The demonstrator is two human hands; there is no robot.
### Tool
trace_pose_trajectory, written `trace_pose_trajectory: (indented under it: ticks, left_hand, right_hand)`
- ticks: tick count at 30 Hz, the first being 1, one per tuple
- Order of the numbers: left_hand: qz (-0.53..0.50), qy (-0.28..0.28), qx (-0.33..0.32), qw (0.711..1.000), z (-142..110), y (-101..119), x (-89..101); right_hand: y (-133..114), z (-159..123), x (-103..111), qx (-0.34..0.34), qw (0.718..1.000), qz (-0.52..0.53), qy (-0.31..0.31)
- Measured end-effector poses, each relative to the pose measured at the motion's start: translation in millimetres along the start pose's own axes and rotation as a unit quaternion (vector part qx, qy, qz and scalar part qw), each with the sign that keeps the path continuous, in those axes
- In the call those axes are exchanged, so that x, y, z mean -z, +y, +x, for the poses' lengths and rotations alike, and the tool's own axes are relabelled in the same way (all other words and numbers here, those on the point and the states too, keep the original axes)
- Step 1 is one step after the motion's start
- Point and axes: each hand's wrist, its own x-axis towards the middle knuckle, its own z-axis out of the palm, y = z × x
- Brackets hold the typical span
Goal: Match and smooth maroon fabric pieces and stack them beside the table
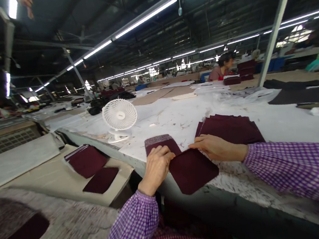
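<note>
A dark maroon fabric piece (pixel 195 171) hangs over the near table edge, held along its upper side by both hands. My left hand (pixel 158 168) is closed on its left corner, fingers bent over the cloth. At the upper right corner, my right hand (pixel 215 146) pinches the same piece between thumb and fingers. Just behind my left hand lies another maroon piece with a speckled grey band (pixel 158 139). A fanned stack of maroon fabric pieces (pixel 232 127) rests on the table beyond my right hand.
A small white fan (pixel 119 115) stands on the white-covered table (pixel 164 114). To the left, more maroon pieces (pixel 86 161) lie on a beige surface (pixel 49 178). A slanted metal post (pixel 278 23) rises at right. Another person (pixel 223 67) is farther back.
</note>
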Motion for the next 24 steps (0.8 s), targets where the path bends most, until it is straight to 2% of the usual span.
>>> trace_pose_trajectory:
  ticks: [8,15,17,22,24]
  left_hand:
    - [0.038,0.002,-0.026,0.999,-2,5,2.4]
    - [0.042,0.003,-0.032,0.999,-1,6,3.3]
    - [0.022,0.002,-0.03,0.999,-2,3,2.8]
    - [-0.109,0.026,0.034,0.993,-8,-8,-0.2]
    - [-0.137,0.024,0.04,0.989,-10,-12,0.0]
  right_hand:
    - [-3,4,13,0.024,0.996,-0.069,-0.057]
    - [-28,22,26,0.047,0.973,-0.179,-0.136]
    - [-35,27,28,0.053,0.966,-0.202,-0.152]
    - [-41,32,32,0.069,0.954,-0.225,-0.186]
    - [-42,34,34,0.073,0.952,-0.228,-0.19]
